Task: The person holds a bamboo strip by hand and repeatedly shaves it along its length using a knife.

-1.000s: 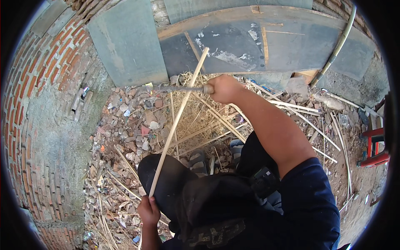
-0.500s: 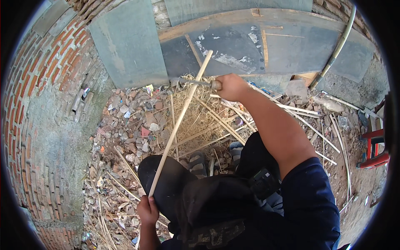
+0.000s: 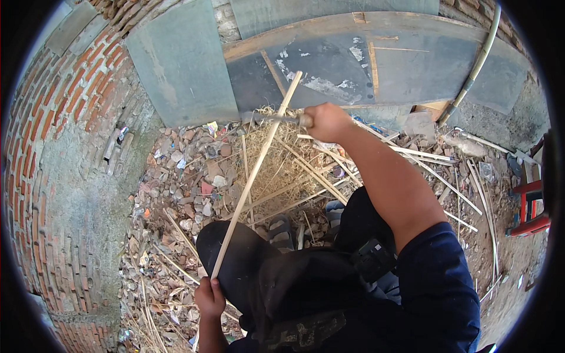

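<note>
A long pale strip of bamboo or wood (image 3: 249,181) slants up and away across my left knee. My left hand (image 3: 210,297) is closed round its near end, thumb on top. Farther off, my right hand (image 3: 328,122) grips the wooden handle of a knife (image 3: 265,117). The blade points left and crosses the strip below its far end; it is blurred, and I cannot tell how it meets the strip's surface. Curly pale shavings (image 3: 282,165) are heaped on the ground beneath the blade.
More pale strips (image 3: 435,170) lie at the right, others at the lower left. Rubble (image 3: 182,182) covers the ground. A brick wall (image 3: 53,176) stands at the left, grey panels (image 3: 329,65) behind, a pole (image 3: 474,70) leaning at far right. A red plastic stool (image 3: 528,209) is at the right edge.
Little differs. The knife blade has shifted slightly and is more blurred, while both hands keep their grips in nearly the same places.
</note>
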### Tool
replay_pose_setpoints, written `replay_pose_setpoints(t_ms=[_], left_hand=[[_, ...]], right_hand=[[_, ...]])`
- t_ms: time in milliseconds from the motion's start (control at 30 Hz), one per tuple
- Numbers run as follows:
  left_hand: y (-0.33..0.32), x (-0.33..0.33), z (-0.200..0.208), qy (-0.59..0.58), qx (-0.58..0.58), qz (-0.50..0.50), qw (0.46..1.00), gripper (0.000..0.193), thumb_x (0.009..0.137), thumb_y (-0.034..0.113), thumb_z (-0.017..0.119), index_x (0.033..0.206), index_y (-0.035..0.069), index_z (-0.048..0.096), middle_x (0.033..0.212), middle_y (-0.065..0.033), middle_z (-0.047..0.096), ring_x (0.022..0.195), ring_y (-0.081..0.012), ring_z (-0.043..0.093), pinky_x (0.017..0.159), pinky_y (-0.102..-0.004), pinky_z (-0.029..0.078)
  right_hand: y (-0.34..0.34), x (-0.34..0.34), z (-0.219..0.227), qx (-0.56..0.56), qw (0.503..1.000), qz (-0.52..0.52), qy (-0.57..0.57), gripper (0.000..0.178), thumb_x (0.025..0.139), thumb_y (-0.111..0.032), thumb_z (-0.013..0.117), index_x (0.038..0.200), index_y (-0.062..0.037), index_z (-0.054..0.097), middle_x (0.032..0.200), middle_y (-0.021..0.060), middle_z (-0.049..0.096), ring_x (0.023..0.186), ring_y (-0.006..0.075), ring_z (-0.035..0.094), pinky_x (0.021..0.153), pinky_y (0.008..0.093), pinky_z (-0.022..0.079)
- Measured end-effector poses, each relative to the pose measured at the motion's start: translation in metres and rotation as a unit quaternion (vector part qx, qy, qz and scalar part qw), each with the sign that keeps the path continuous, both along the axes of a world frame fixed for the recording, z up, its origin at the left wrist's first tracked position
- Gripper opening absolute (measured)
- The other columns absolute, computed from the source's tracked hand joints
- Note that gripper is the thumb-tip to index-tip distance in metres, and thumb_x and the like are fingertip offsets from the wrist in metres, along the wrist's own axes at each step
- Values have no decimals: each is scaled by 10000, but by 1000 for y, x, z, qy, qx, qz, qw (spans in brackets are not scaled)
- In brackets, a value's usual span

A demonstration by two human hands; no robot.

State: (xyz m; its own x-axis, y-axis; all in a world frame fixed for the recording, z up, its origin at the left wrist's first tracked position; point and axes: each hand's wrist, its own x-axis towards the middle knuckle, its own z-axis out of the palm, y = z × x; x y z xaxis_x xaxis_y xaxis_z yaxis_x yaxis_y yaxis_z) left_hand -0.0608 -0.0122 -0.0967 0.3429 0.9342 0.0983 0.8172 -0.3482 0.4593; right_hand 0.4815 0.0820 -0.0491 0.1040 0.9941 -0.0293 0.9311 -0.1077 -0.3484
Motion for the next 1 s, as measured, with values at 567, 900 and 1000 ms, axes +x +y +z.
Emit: replay_pose_setpoints(t_ms=[567, 900, 1000], left_hand=[[6, 0, -6, -23, 9, -12, 1000, 348, 1035, 274, 515, 782, 36, 495, 555, -177, 519, 517, -411, 564, 487, -457, 395], [1, 9, 2, -4, 8, 12, 1000, 381, 1043, 295, 505, 770, 30, 484, 564, -197, 529, 536, -439, 567, 495, -481, 396], [-1, 10, 4, 6, 4, 12, 1000, 391, 1049, 303, 492, 771, 28, 485, 568, -204, 532, 540, -443, 567, 498, -486, 396]], right_hand=[[-12, -30, 27, 96, 991, 87, -11, 122, 765, -188, 705, 874, -135, 691, 802, 110, 715, 811, 329, 718, 765, 485, 578], [-3, -2, -3, 90, 990, -86, 73, 232, 773, -166, 653, 992, -120, 716, 922, 154, 727, 939, 337, 708, 833, 470, 573], [-7, -19, 4, 93, 995, -26, 35, 151, 792, -213, 682, 892, -101, 695, 824, 154, 712, 815, 376, 701, 771, 487, 566]])
